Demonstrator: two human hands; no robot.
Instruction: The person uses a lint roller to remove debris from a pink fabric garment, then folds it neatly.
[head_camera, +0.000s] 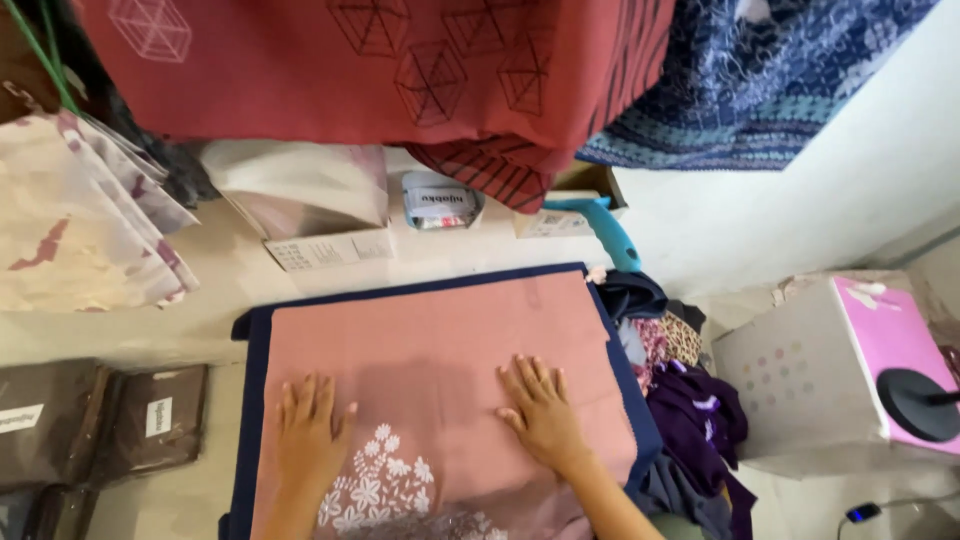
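A salmon-pink cloth (430, 340) with white flower embroidery (375, 490) near its front lies flat on a dark navy board (250, 400). My left hand (308, 432) rests palm down on the cloth's left part, fingers spread, just above the flowers. Flat on the cloth's right part lies my right hand (542, 412), fingers spread and pointing away from me. Neither hand holds anything.
Red patterned fabric (400, 70) and blue patterned fabric (740, 80) hang above the back. Behind the board sit a white box (300, 195), a small tub (440, 200) and a turquoise handle (608, 230). Brown packets (100, 420) lie left; a pile of clothes (690, 410) and a pink-topped box (830, 370) stand right.
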